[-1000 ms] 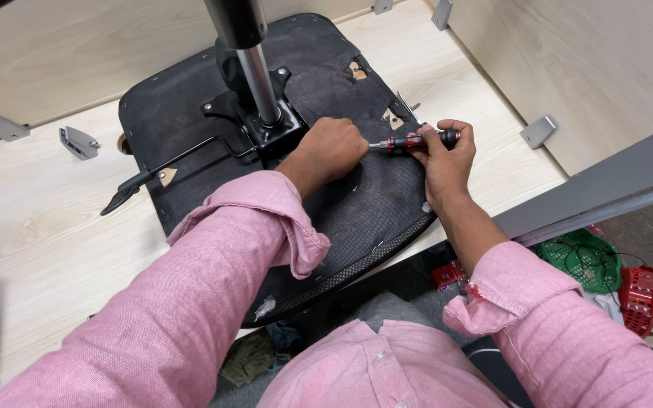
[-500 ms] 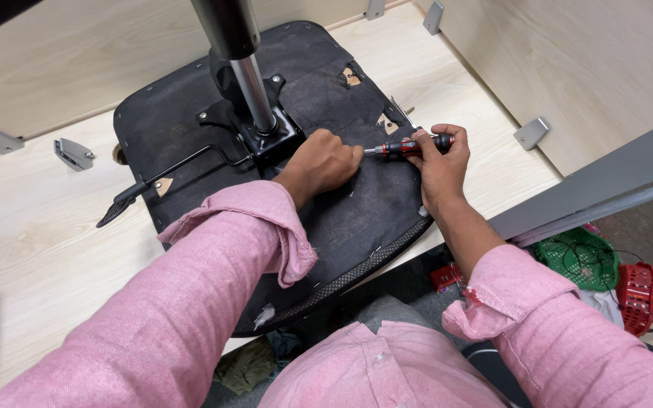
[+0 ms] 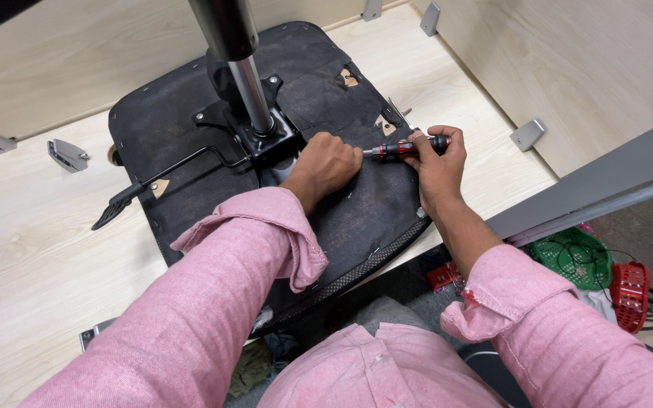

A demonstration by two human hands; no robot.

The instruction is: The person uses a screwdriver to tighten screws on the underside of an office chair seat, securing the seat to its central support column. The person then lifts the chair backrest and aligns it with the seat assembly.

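Note:
An upturned office chair seat (image 3: 357,204), black fabric underside up, lies on a pale wooden table (image 3: 32,249). A metal gas cylinder (image 3: 247,75) rises from its black mounting plate (image 3: 266,136), and a lever (image 3: 153,185) sticks out to the left. My right hand (image 3: 436,162) grips a red-and-black screwdriver (image 3: 406,148), held level and pointing left. My left hand (image 3: 326,162) is closed in a fist beside the plate, at the screwdriver's tip, which it hides. Both arms wear pink sleeves.
Grey metal brackets (image 3: 66,153) lie at the table's left, with more brackets (image 3: 528,134) by the wooden side panel at right. A grey bar (image 3: 591,185) runs diagonally at right. A green basket (image 3: 574,257) and red basket (image 3: 632,291) sit on the floor.
The view has shifted slightly, so the seat sits lower and further right in frame. Both hands keep the same grip at the same spot on the seat.

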